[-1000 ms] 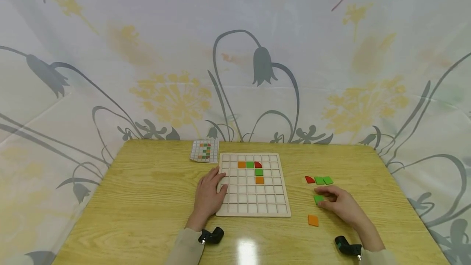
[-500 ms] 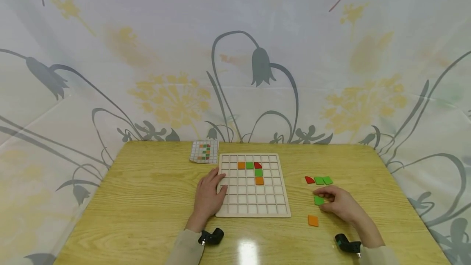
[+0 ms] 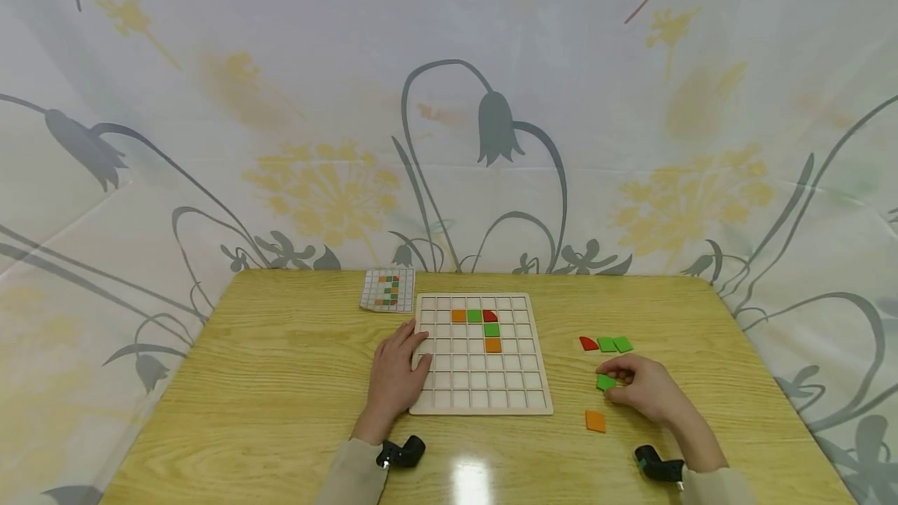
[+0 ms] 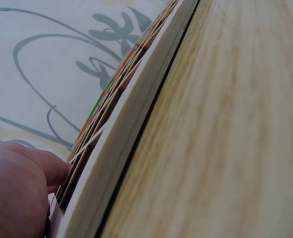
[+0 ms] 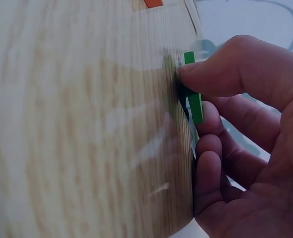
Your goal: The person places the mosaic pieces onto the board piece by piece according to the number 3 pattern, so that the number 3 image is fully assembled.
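My right hand [image 3: 648,392] pinches a square green tile [image 3: 605,383] between thumb and fingers, right of the board. In the right wrist view, that tile [image 5: 196,108] stands on edge, tilted, with the thumb across it and the other fingertips down at the tabletop. My left hand [image 3: 395,372] rests along the left rim of the wooden grid board [image 3: 484,413], fingers extended and relaxed. On the board, an orange tile [image 3: 459,316], a green tile [image 3: 475,316] and a red quarter-round tile [image 3: 489,316] form a row. Below the red one sit another green [image 3: 491,330] and orange tile [image 3: 493,345].
A patterned card [image 3: 367,287] lies behind the board's left corner. Past my right hand are a red quarter-round piece [image 3: 588,344] and two green squares [image 3: 606,344]. A loose orange square [image 3: 595,421] lies nearer. A floral curtain [image 3: 449,139] hangs behind the table.
The green tile at my right fingertips has shifted and turned slightly, and thumb and fingers have closed in on it. My left hand and the board tiles stay put.
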`<control>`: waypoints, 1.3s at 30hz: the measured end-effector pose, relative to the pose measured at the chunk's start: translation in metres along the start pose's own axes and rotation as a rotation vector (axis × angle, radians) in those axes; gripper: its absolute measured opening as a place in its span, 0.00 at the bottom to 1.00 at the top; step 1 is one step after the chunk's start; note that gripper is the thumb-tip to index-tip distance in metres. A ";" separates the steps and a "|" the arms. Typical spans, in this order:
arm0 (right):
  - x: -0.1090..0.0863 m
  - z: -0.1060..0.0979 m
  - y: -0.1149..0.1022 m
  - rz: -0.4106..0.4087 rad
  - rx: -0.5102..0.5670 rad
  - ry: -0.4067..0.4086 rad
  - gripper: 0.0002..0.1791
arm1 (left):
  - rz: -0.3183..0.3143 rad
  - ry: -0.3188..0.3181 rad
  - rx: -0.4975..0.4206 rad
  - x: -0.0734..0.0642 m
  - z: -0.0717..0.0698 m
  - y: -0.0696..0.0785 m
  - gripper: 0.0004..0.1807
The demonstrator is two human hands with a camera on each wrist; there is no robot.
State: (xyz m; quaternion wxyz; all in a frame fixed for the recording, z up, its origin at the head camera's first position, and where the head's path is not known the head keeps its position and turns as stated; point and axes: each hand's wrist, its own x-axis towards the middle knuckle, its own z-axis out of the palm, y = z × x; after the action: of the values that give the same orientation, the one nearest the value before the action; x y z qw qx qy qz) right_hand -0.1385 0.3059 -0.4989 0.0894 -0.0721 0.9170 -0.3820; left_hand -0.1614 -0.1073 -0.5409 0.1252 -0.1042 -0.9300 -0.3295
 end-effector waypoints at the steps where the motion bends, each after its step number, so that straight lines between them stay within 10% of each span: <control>1: 0.000 0.000 0.000 -0.002 -0.001 0.001 0.18 | -0.002 -0.003 -0.001 0.000 0.000 0.000 0.19; 39: 0.013 0.003 -0.009 -0.071 0.033 0.057 0.18 | 0.009 0.014 -0.004 0.000 -0.003 0.003 0.19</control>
State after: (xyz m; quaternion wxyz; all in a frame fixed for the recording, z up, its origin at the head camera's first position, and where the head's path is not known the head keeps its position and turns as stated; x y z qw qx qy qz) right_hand -0.1497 0.2948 -0.4959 0.0510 -0.0922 0.9096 -0.4020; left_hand -0.1596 -0.1073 -0.5368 0.1330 -0.1063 -0.9279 -0.3316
